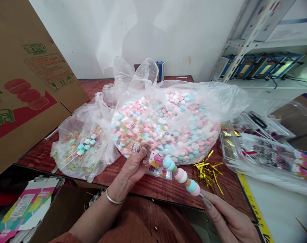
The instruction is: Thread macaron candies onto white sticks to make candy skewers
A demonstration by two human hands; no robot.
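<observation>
My right hand (228,216) is closed, thumb and fingers pinching the thin stick of a candy skewer (181,176). Pale blue, pink and white pieces are threaded on it, with small green and orange ones between. The skewer's upper end meets a small printed plastic bag (155,158), white with dots and a pink picture. Whether the tip is inside the bag, I cannot tell. My left hand (134,167) pinches that bag by its edge. Beneath, another printed bag (164,173) lies on the table. Behind both hands sits a large clear sack of pastel candies (168,135).
To the left, a smaller sack (69,138) bears loose skewers (86,145). A cardboard box (24,87) stands at far left. Gold tinsel strips (209,168) and packed plastic bags (272,152) lie right. Below left are printed cartons (26,209); shelving (259,50) rises behind right.
</observation>
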